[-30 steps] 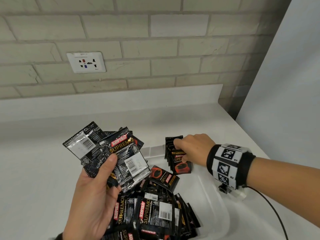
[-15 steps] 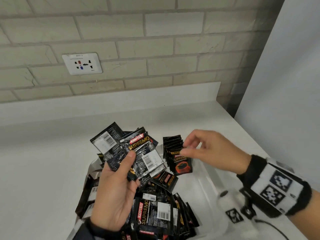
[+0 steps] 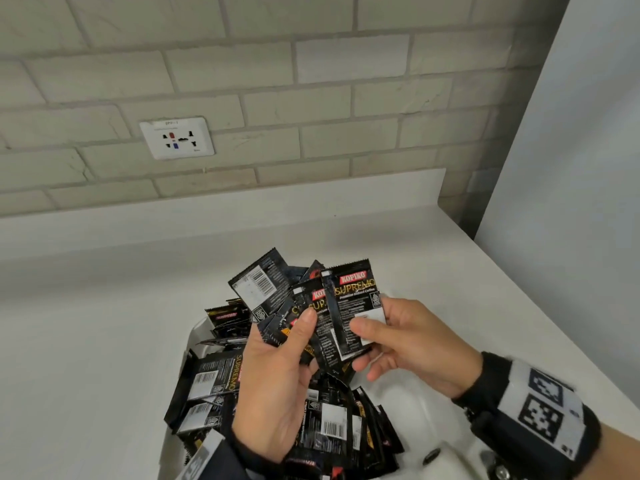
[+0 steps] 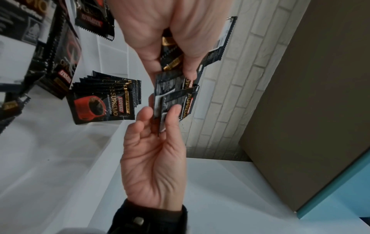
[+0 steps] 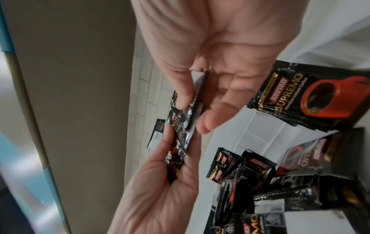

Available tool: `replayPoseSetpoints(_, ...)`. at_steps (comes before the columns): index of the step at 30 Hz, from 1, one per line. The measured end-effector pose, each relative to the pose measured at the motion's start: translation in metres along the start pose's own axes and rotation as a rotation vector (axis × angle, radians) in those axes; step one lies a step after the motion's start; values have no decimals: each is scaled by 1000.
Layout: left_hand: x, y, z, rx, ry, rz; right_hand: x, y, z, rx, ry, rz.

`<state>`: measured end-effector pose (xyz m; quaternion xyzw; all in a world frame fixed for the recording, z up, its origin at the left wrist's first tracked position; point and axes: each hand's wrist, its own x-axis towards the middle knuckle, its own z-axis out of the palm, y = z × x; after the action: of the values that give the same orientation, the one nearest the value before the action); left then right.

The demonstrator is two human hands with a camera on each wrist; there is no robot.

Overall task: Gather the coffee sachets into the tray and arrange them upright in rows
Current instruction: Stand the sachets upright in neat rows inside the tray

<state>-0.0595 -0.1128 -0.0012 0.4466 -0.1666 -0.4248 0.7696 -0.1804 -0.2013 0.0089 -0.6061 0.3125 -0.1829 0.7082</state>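
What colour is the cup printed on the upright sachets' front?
Red cup on black sachets, clearest in the right wrist view.

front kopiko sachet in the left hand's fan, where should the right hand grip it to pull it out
Pinch the front sachet at its free right edge, low by the white label, thumb on the face and fingers behind, coming from the right. That side juts clear of the fan, while the left hand clamps the lower left corners. The right hand already pinches about there.
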Motion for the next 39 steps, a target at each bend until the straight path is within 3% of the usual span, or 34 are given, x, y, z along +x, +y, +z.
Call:
replayPoseSetpoints(10,0,-5,0,-10,42,12,-3,10,3,65,11,7)
replayPoseSetpoints(16,0,-4,-5,-1,57,33,-7,7,2,97,168,-20)
replayPoseSetpoints(18,1,-2,-7,-27,54,38,-9,-2,-2,-4,290,-119)
replayPoseSetpoints(21,0,-2,-3,-39,23,23,-13,-16,-4,-508,406,-381)
replayPoseSetpoints(24,-3,-3,11,-15,-33,6,-16,-28,7,-1130,305,-444)
replayPoseSetpoints(27,-4,-4,20,-24,-85,-9,-17,-23,23,-1422,285,-513)
replayPoseSetpoints(31,-2,-3,15,-18,-84,-11,-9,-10,27,-1472,334,-708)
replayPoseSetpoints(39,-1,-6,6,15,-83,-62,-13,-2,17,-1241,26,-859)
